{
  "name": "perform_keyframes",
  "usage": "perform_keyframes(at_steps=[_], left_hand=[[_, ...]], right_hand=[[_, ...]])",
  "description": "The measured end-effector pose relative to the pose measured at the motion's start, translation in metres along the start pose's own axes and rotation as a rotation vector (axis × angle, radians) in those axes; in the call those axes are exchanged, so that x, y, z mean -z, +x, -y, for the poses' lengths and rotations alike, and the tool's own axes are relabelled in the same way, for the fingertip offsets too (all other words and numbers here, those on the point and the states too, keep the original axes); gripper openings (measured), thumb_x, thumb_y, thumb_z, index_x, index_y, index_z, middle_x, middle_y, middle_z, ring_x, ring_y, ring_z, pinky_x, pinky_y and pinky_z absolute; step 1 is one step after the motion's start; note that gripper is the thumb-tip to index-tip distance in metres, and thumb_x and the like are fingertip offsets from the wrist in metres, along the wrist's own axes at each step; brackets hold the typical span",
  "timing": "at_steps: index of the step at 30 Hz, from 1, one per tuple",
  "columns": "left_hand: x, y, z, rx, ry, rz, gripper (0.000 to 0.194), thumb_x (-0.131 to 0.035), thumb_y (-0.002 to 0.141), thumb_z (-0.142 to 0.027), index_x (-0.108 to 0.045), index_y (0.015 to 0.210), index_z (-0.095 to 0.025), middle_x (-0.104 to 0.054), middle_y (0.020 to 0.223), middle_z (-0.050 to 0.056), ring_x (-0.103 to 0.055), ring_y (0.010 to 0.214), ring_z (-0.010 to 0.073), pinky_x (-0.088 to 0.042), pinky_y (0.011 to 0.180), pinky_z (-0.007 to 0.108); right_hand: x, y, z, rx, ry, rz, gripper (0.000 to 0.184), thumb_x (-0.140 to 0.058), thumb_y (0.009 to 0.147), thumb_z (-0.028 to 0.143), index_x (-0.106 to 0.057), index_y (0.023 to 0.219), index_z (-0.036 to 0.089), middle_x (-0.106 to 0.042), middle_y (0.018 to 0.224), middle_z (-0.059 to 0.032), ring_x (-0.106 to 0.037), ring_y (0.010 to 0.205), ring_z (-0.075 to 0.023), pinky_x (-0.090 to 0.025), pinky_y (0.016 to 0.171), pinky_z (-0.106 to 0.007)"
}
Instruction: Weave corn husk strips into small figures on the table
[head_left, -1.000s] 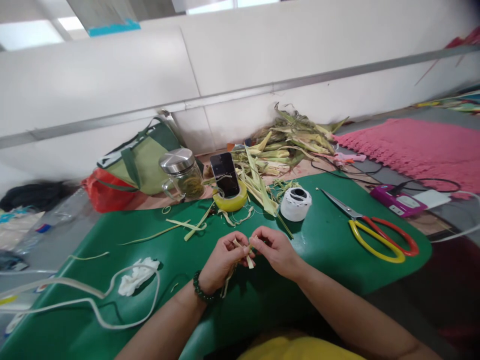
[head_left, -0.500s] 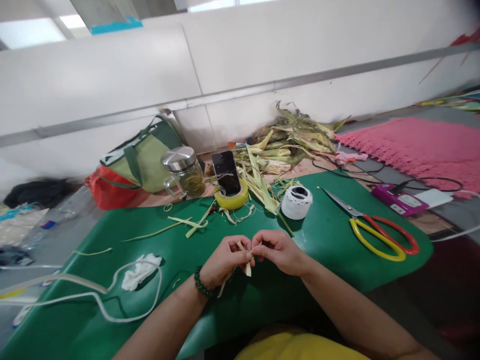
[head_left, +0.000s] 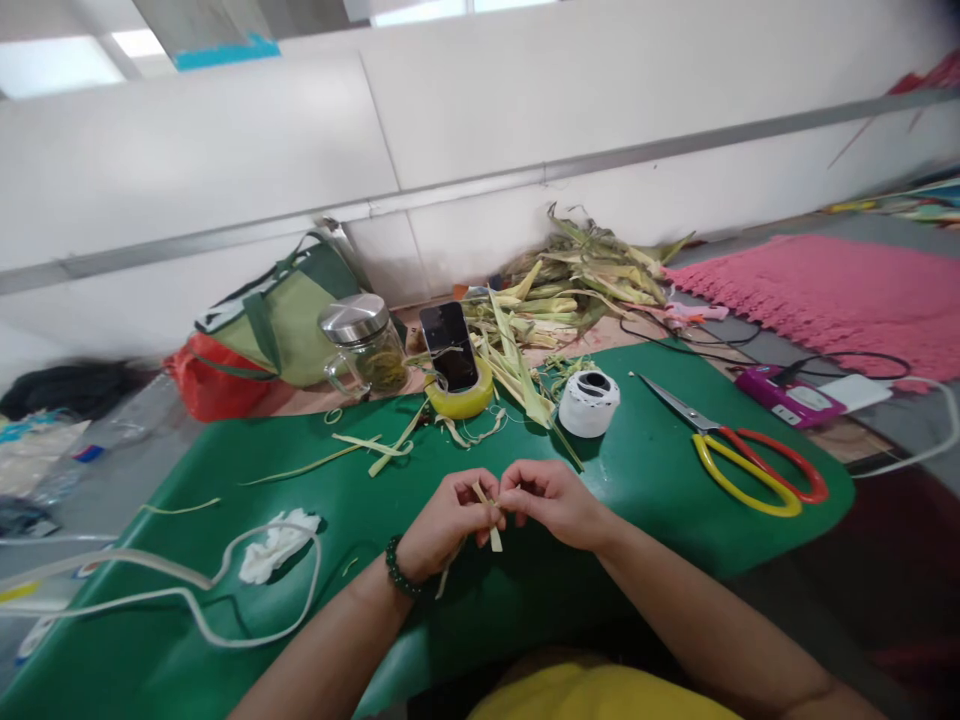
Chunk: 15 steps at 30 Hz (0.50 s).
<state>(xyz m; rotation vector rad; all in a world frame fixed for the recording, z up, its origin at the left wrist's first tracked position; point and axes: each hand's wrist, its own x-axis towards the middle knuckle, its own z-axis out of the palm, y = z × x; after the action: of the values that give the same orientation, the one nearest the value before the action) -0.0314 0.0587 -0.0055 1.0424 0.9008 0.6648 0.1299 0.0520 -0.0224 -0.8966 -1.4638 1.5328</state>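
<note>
Lower centre of the frame: left hand (head_left: 461,520) and right hand (head_left: 551,500) meet over the green mat (head_left: 637,560), fingertips touching or nearly so. A pale strip of husk (head_left: 495,538) sits at the left hand's fingertips, pinched between thumb and fingers; its short upper end pokes out above the thumb, its flat lower end hangs below. The left fingers are closed, without a gap, on the strip. The right thumb and forefinger are also brought together, right against the strip's right side; whether they grip part of it cannot be told, as the knuckles hide the spot. A thin pale strand (head_left: 444,580) trails under the left palm, near the dark green bead bracelet (head_left: 401,568); where its upper end runs is hidden.

Centre of frame, beyond the hands: phone (head_left: 448,345) leaning upright in a yellow tape roll (head_left: 461,403), with a white roll (head_left: 587,410) farther right. Behind them, a heap of husks (head_left: 585,270) reaches up toward the wall. Centre left: loose green strips (head_left: 386,455) lying crossed on the mat, lidded glass mug (head_left: 379,365) behind. Right of frame: scissors (head_left: 709,425), blades apart from the white roll, red and yellow handles toward the mat's right edge. Lower left: crumpled white tissue (head_left: 277,548), partly crossed by a pale cable (head_left: 202,620).
</note>
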Motion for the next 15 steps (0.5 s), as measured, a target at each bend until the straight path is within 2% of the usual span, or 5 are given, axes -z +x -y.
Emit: perform_keyframes(at_steps=[4, 10, 15], left_hand=[[0.0032, 0.0015, -0.0001, 0.034, 0.004, 0.043, 0.022, -0.071, 0.053, -0.024, -0.053, 0.064, -0.014, -0.057, 0.049, -0.003, -0.04, 0.035, 0.0038, -0.029, 0.035, 0.015], [0.0029, 0.0017, 0.0, 0.047, 0.005, -0.001, 0.024, -0.073, 0.055, -0.023, -0.053, 0.065, -0.014, -0.062, 0.056, 0.0, -0.045, 0.039, 0.0044, -0.035, 0.04, 0.016], [0.0061, 0.0024, -0.0008, 0.044, -0.07, 0.01, 0.028, -0.077, 0.054, -0.027, -0.055, 0.065, -0.013, -0.063, 0.056, 0.001, -0.049, 0.041, 0.0061, -0.038, 0.041, 0.017]], right_hand=[[0.0001, 0.0016, -0.0026, -0.068, 0.121, 0.018, 0.034, -0.067, 0.071, 0.047, -0.055, 0.07, 0.015, -0.061, 0.062, 0.0001, -0.054, 0.052, -0.0081, -0.044, 0.052, -0.021], [0.0005, -0.0007, -0.0022, -0.019, 0.055, -0.01, 0.028, -0.065, 0.075, 0.041, -0.055, 0.071, 0.015, -0.063, 0.064, -0.0014, -0.056, 0.057, -0.0098, -0.044, 0.056, -0.022], [0.0028, 0.0012, 0.0002, 0.012, 0.041, 0.024, 0.027, -0.062, 0.078, 0.041, -0.054, 0.073, 0.015, -0.062, 0.065, -0.001, -0.054, 0.057, -0.0097, -0.043, 0.056, -0.023]])
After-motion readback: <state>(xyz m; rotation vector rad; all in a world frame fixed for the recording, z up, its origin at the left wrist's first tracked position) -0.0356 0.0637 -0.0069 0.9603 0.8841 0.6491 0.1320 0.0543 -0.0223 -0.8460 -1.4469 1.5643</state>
